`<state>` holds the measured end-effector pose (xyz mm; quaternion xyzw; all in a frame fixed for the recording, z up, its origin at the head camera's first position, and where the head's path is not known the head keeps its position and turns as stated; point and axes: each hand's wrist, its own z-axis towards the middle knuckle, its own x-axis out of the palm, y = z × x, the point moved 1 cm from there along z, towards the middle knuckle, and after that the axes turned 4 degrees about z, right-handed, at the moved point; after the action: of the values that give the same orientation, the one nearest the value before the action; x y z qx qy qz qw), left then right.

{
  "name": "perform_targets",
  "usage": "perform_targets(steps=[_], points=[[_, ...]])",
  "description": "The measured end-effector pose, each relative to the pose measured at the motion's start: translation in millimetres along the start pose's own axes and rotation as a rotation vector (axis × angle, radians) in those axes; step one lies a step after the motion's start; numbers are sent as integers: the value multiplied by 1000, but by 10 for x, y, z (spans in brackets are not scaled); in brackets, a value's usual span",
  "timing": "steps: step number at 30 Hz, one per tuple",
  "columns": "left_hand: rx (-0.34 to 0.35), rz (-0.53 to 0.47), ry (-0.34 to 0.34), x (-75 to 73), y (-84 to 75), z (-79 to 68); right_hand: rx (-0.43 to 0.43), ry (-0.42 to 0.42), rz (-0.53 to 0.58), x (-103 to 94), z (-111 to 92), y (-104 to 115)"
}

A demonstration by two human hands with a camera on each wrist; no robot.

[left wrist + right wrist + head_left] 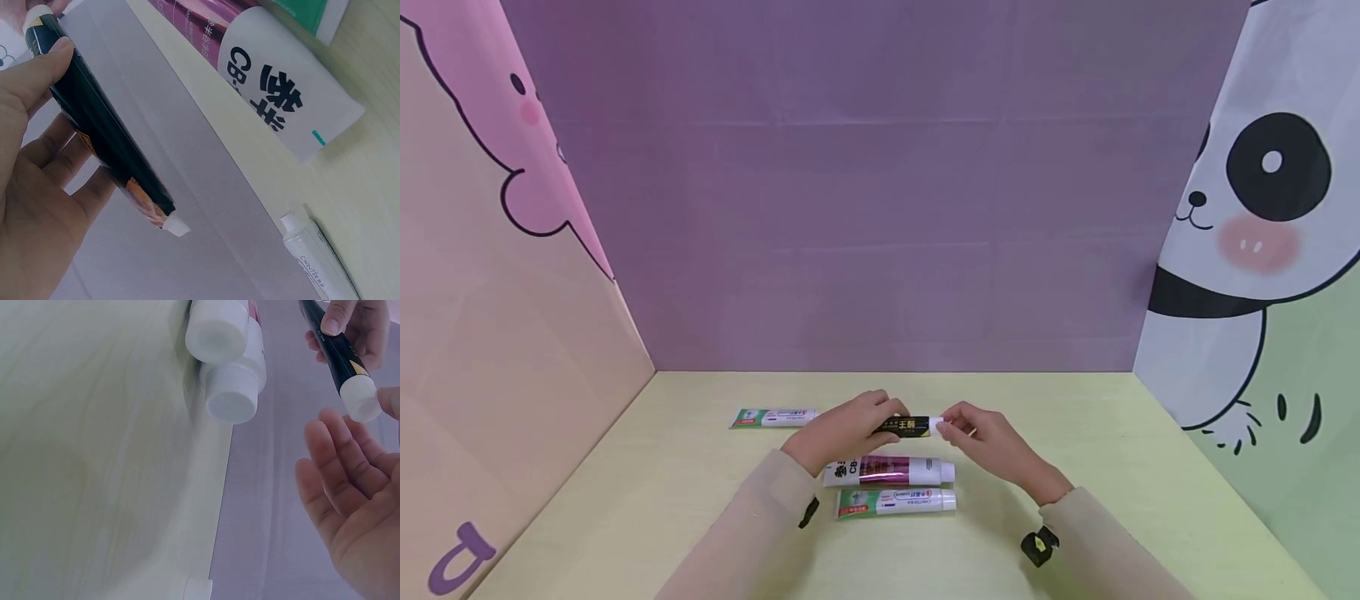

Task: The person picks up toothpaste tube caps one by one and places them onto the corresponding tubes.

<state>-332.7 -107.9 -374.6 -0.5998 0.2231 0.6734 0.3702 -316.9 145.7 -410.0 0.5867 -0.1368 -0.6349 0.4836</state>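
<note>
Green and white, a toothpaste-like tube lies on the tabletop to the left of the left grip, its right end running up behind the wrist. Next we come to the left grip, curled around the black tube, with its thumb along one side and its fingers on the other. On the near side of that grip, we find the purple-and-white tube flat on the tabletop, and nearer again a second green-and-white tube just beside it, their caps pointing to the right.

The black tube itself sits between the two grips and looks raised off the tabletop in the left wrist view. Its white cap is at the right end, where the right grip pinches it lightly by thumb and forefinger, as far as we can judge; its other fingers are spread loosely below.

To handle this well, we think the left grip should hold the tube's body firmly but without squeezing, since a soft tube would likely bulge or bend. The right grip needs only its fingertips on the cap, in line with the tube, and we would want both wrists high enough to avoid nudging the two tubes on the near side.
</note>
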Motion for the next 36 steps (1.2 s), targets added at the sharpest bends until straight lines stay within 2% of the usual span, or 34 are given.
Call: perform_targets(steps=[7, 15, 25, 31, 36], points=[[6, 4, -9, -13, -3, -5, 40, 1, 4, 15, 31, 3], [21, 6, -25, -11, -5, -7, 18, 4, 1, 37, 64, 6], [26, 9, -29, -13, -12, -7, 36, 17, 17, 47, 82, 10], [22, 10, -26, -13, -12, -5, 61, -26, 11, 14, 40, 3], [13, 13, -20, -18, -11, -6, 42, -50, 31, -14, 9, -7]])
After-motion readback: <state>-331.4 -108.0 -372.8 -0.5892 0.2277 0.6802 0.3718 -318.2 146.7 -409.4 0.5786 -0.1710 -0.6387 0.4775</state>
